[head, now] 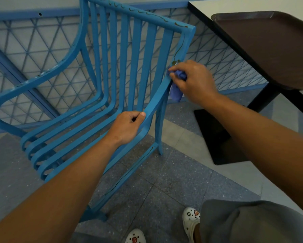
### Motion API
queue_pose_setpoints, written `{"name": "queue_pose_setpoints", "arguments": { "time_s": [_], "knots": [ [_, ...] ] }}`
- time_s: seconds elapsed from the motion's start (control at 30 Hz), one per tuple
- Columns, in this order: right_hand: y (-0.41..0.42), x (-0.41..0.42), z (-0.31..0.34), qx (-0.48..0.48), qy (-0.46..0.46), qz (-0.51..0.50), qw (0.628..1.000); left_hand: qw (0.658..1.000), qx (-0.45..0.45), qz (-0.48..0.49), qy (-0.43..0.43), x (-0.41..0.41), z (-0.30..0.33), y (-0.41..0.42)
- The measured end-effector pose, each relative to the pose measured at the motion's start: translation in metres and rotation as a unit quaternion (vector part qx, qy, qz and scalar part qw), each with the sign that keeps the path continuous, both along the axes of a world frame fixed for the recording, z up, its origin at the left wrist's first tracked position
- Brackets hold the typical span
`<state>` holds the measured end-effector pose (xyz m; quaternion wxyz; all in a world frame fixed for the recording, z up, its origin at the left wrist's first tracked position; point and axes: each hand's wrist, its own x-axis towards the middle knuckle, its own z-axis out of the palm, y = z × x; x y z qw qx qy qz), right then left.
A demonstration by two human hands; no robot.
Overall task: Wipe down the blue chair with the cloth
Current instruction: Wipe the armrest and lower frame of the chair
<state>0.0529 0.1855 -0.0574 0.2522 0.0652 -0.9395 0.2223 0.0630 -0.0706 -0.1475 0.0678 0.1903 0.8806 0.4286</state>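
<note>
Fingers of the right hand (pixel 193 81) pinch a bunched blue cloth (pixel 178 85) against the right side post of the blue chair (pixel 112 67), where armrest meets backrest. The left hand (pixel 128 127) curls its fingers around that armrest, lower down. The slatted chair stands on a speckled tile floor (pixel 164 190), beside a worktop (pixel 252 7) carrying a brown tray (pixel 270 46).

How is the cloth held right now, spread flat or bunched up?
Bunched. The right hand grips the blue cloth in a wad against the blue chair armrest, one end hanging below.
</note>
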Motion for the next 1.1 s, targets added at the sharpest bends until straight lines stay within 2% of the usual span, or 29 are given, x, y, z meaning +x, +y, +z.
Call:
{"name": "queue_pose_setpoints", "arguments": {
  "time_s": [0.13, 0.27, 0.43, 0.7, 1.0, 1.1],
  "knots": [
    [-0.008, 0.0, -0.008, -0.069, 0.023, -0.018, 0.997, 1.0, -0.004, 0.003, -0.003, -0.001, 0.0, 0.0],
    [-0.025, 0.022, -0.04, -0.042, -0.016, 0.037, 0.998, 1.0, 0.003, 0.006, 0.001, -0.001, 0.001, 0.002],
    [-0.018, 0.024, -0.04, -0.055, -0.039, 0.065, 0.996, 0.999, -0.033, -0.002, 0.036, -0.001, -0.002, 0.005],
    [0.024, -0.002, 0.01, -0.209, 0.085, -0.016, 0.974, 0.998, -0.039, -0.017, 0.052, 0.001, 0.0, 0.009],
    [0.0, -0.001, -0.02, -0.245, 0.049, 0.001, 0.968, 0.997, -0.031, -0.01, 0.066, -0.001, -0.004, 0.01],
    [-0.017, 0.01, -0.036, -0.174, 0.025, 0.043, 0.983, 0.998, -0.018, -0.006, 0.063, 0.0, -0.004, 0.01]
  ]
}}
